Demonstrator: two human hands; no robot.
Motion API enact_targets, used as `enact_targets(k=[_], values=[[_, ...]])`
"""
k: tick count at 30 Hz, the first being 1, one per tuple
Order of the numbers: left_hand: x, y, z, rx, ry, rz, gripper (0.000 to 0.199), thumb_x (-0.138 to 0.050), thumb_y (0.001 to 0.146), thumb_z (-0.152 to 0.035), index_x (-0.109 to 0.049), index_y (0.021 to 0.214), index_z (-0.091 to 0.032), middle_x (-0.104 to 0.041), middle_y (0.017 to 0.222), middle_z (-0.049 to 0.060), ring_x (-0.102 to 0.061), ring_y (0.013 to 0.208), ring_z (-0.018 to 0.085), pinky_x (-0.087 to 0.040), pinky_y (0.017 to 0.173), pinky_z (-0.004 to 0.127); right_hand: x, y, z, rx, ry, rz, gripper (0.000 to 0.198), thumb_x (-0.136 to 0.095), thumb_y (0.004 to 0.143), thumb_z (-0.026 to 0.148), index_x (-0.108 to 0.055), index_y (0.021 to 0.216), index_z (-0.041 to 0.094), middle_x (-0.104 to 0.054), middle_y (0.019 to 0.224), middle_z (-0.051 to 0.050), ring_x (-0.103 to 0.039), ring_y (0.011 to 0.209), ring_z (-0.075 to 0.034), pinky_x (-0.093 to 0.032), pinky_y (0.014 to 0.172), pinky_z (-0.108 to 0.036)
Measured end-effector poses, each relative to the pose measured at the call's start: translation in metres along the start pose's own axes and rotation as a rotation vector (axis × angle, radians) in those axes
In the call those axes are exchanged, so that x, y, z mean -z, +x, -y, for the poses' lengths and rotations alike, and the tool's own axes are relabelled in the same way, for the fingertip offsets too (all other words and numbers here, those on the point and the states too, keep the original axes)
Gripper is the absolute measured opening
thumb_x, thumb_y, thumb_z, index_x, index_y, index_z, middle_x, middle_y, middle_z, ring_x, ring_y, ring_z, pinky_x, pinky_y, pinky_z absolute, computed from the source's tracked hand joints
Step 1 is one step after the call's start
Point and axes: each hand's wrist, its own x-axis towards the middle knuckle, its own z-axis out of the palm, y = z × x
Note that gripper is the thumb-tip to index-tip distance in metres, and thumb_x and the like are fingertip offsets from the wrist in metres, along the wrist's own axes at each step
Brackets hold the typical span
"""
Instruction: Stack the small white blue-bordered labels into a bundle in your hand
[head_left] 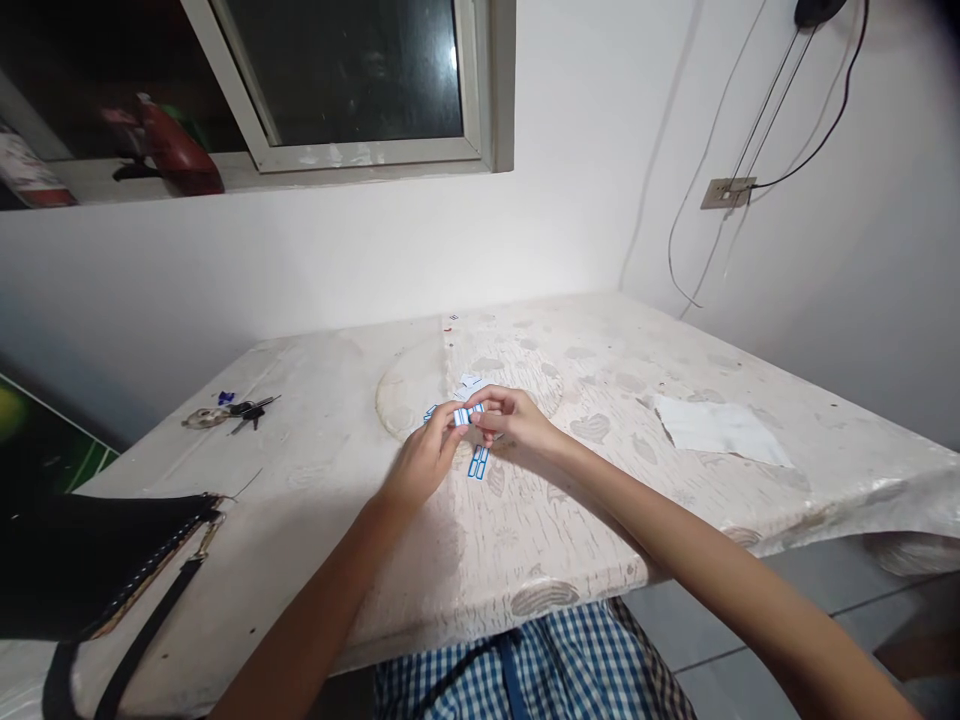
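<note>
Both my hands meet over the middle of a table covered with a pale patterned cloth (570,500). My left hand (424,460) and my right hand (514,415) pinch a small white label with blue borders (466,414) between their fingertips. A strip of two blue-bordered labels (478,462) lies on the cloth just below the hands. Small white paper scraps (470,381) lie just beyond the fingers.
A bunch of keys (232,411) lies at the far left of the table. A black bag with a strap (97,570) sits at the near left. A white paper sheet (720,428) lies to the right. A wall and a window are behind.
</note>
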Motion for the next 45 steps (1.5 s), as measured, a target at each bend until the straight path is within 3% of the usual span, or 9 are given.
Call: enact_targets(k=[5,10,15,21,29,35,37,41,45], values=[[0.0,0.0,-0.002,0.017,-0.07,-0.004,0.03,-0.053,0.083,-0.032,-0.051,0.112,-0.024,-0.065,0.101,0.005,-0.059,0.097,0.021,-0.041,0.086,0.031,0.001,0.001,-0.002,0.012,-0.022,-0.005,0.022,-0.066,0.069,0.025,-0.057,0.087,0.016,-0.051,0.06,0.004,-0.046,0.044,-0.008,-0.04,0.047,-0.024],[-0.005,0.002,0.0,0.059,-0.238,-0.001,0.046,-0.057,0.08,-0.033,-0.036,0.12,-0.022,-0.066,0.099,0.005,-0.062,0.093,0.019,-0.045,0.086,0.032,0.002,0.003,-0.009,0.062,-0.121,0.001,0.017,-0.06,0.073,0.023,-0.055,0.087,0.015,-0.047,0.06,0.005,-0.042,0.045,-0.007,-0.036,0.047,-0.022],[-0.006,0.007,0.005,0.146,-0.375,0.008,0.03,-0.054,0.082,-0.039,-0.046,0.103,-0.019,-0.066,0.082,0.004,-0.065,0.075,0.017,-0.051,0.076,0.033,0.005,0.005,-0.014,0.143,-0.305,0.022,0.014,-0.052,0.078,0.023,-0.056,0.089,0.015,-0.044,0.059,0.005,-0.041,0.049,-0.009,-0.036,0.048,-0.021],[-0.002,0.009,0.001,0.315,-0.491,0.174,0.03,-0.061,0.077,-0.039,-0.05,0.09,-0.015,-0.068,0.079,0.008,-0.067,0.072,0.021,-0.054,0.074,0.036,0.011,0.006,-0.015,0.305,-0.549,-0.039,0.038,-0.05,0.08,0.014,-0.045,0.117,0.02,-0.049,0.071,0.003,-0.048,0.065,-0.012,-0.04,0.064,-0.026],[-0.012,0.007,-0.004,0.413,-0.544,0.302,0.035,-0.062,0.075,-0.044,-0.051,0.089,-0.013,-0.069,0.073,0.01,-0.068,0.07,0.022,-0.054,0.07,0.037,0.008,0.003,-0.013,0.352,-0.772,-0.009,0.039,-0.044,0.084,0.011,-0.038,0.121,0.02,-0.053,0.077,0.002,-0.053,0.069,-0.011,-0.043,0.065,-0.023],[-0.008,0.009,0.001,0.441,-0.532,0.137,0.027,-0.05,0.087,-0.037,-0.053,0.079,-0.012,-0.065,0.065,0.002,-0.063,0.057,0.013,-0.052,0.063,0.03,0.022,0.006,0.002,0.271,-1.069,-0.169,0.042,-0.039,0.091,0.014,-0.027,0.131,0.016,-0.057,0.095,-0.005,-0.056,0.078,-0.014,-0.044,0.071,-0.028],[-0.005,0.01,0.002,0.442,-0.54,0.042,0.026,-0.049,0.088,-0.036,-0.053,0.077,-0.012,-0.064,0.066,0.001,-0.063,0.059,0.012,-0.052,0.064,0.029,0.033,0.009,0.008,0.212,-1.205,-0.217,0.034,-0.041,0.092,0.018,-0.038,0.125,0.013,-0.056,0.101,-0.008,-0.055,0.085,-0.018,-0.044,0.076,-0.035],[0.0,0.012,0.002,0.442,-0.567,-0.094,0.023,-0.047,0.088,-0.032,-0.05,0.074,-0.013,-0.066,0.07,0.004,-0.064,0.062,0.013,-0.052,0.067,0.029,0.046,0.011,0.01,0.094,-1.411,-0.033,0.016,-0.054,0.088,0.027,-0.058,0.093,0.012,-0.057,0.097,-0.006,-0.055,0.089,-0.019,-0.045,0.079,-0.038],[0.001,0.013,-0.001,0.441,-0.58,-0.132,0.02,-0.048,0.086,-0.03,-0.05,0.073,-0.013,-0.067,0.072,0.007,-0.064,0.061,0.014,-0.052,0.066,0.028,0.041,0.01,0.006,0.029,-1.506,0.183,0.021,-0.061,0.084,0.033,-0.06,0.087,0.012,-0.058,0.095,-0.006,-0.055,0.091,-0.02,-0.045,0.081,-0.039]])
